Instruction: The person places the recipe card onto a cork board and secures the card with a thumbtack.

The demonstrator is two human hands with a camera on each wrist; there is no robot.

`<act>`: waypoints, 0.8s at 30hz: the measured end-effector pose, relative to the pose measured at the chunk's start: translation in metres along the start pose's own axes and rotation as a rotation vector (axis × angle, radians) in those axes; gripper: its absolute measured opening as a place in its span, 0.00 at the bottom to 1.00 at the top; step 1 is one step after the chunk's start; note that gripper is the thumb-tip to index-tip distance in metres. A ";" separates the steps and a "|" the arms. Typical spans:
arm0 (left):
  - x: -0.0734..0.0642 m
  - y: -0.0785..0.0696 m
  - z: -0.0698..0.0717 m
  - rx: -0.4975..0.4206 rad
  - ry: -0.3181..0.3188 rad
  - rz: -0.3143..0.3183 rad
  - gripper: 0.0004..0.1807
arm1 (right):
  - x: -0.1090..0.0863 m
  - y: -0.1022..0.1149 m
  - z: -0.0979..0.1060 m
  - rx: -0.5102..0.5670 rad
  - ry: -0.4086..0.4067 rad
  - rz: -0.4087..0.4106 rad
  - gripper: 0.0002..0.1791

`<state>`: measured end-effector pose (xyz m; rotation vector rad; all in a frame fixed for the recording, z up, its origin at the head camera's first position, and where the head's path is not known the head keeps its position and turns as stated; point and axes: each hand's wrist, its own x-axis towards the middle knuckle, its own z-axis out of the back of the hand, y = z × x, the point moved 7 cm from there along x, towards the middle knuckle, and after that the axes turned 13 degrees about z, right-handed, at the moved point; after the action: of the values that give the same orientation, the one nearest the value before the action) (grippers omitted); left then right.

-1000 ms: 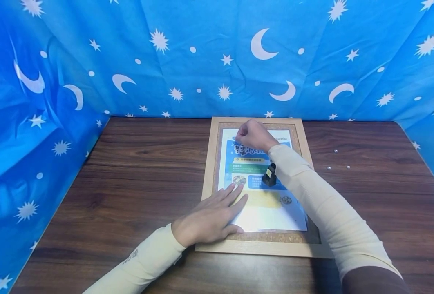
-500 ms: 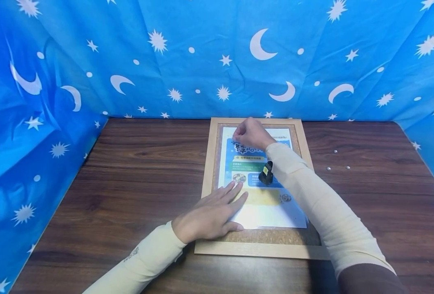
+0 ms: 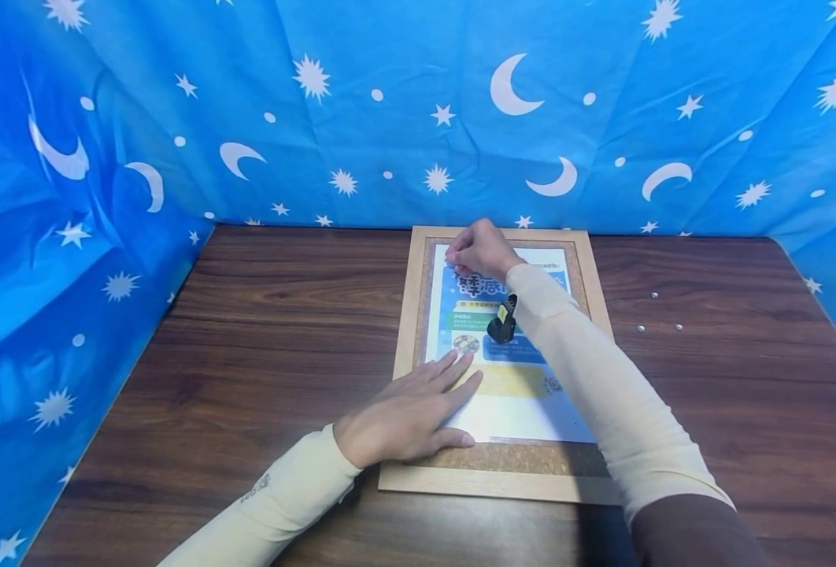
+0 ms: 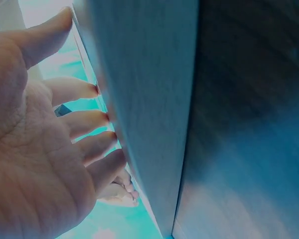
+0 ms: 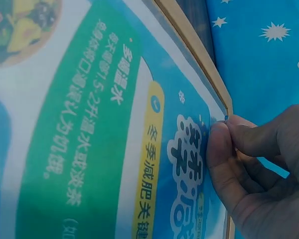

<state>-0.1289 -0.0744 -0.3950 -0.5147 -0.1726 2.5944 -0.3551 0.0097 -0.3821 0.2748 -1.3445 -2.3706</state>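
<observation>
Your left hand lies across the near left edge of the board, its fingers straight and apart, tips on the poster. The poster lies on the board, which rests on the surface. Your right hand pinches a tiny, unclear item at the poster's far left corner. Three studs lie right of the board.

The left sleeve and the right sleeve are cream, close-fitting and lightly creased, ending at the wrists so that the left hand and right hand are bare. A dark print, too small to make out, marks the left one. Dark brown cloth covers the right arm higher up. A black device with a yellow label sits at the right wrist.
</observation>
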 end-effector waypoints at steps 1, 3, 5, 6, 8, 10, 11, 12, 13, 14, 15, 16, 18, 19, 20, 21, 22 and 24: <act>0.000 0.000 0.001 -0.011 -0.001 0.000 0.42 | 0.000 0.000 0.000 0.006 -0.003 -0.006 0.06; -0.001 0.002 0.003 -0.027 -0.010 0.001 0.41 | 0.000 0.000 0.000 0.026 -0.012 -0.018 0.06; -0.002 0.004 0.005 -0.024 -0.028 0.004 0.40 | 0.000 0.000 0.000 0.043 -0.021 -0.030 0.06; -0.003 0.005 0.006 -0.019 -0.036 0.009 0.40 | 0.000 0.000 -0.001 0.051 -0.027 -0.035 0.05; -0.003 0.008 0.007 -0.009 -0.049 0.019 0.40 | 0.001 0.000 -0.002 0.057 -0.033 -0.037 0.06; -0.003 0.010 0.007 -0.001 -0.054 0.028 0.40 | 0.002 0.000 -0.003 0.059 -0.035 -0.036 0.06; -0.003 0.011 0.007 0.001 -0.055 0.031 0.40 | 0.003 0.000 -0.004 0.064 -0.035 -0.033 0.06; -0.003 0.011 0.007 -0.002 -0.054 0.032 0.41 | 0.004 0.000 -0.004 0.065 -0.033 -0.032 0.06; -0.003 0.011 0.007 -0.004 -0.055 0.032 0.41 | 0.005 0.000 -0.004 0.066 -0.032 -0.034 0.06; -0.003 0.011 0.007 -0.005 -0.055 0.031 0.41 | 0.006 -0.001 -0.005 0.067 -0.030 -0.038 0.06; -0.003 0.010 0.007 -0.007 -0.054 0.032 0.41 | 0.006 -0.002 -0.005 0.066 -0.028 -0.048 0.06; -0.003 0.010 0.007 -0.007 -0.057 0.031 0.41 | 0.007 -0.003 -0.005 0.070 -0.025 -0.057 0.06; -0.003 0.009 0.007 -0.010 -0.058 0.031 0.41 | 0.008 -0.004 -0.004 0.073 -0.027 -0.086 0.06; -0.003 0.009 0.006 -0.008 -0.059 0.030 0.41 | 0.008 -0.005 -0.004 0.076 -0.028 -0.100 0.06; -0.003 0.009 0.006 -0.005 -0.060 0.028 0.41 | 0.008 -0.005 -0.004 0.084 -0.029 -0.109 0.06; -0.002 0.009 0.007 -0.004 -0.062 0.028 0.41 | 0.008 -0.005 -0.004 0.091 -0.029 -0.115 0.06; -0.002 0.009 0.007 -0.001 -0.064 0.026 0.41 | 0.009 -0.005 -0.005 0.100 -0.029 -0.118 0.06; -0.003 0.009 0.007 0.001 -0.062 0.025 0.41 | 0.009 -0.004 -0.006 0.117 -0.031 -0.121 0.06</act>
<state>-0.1334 -0.0840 -0.3899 -0.4384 -0.1871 2.6363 -0.3625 0.0030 -0.3880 0.3640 -1.5241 -2.4062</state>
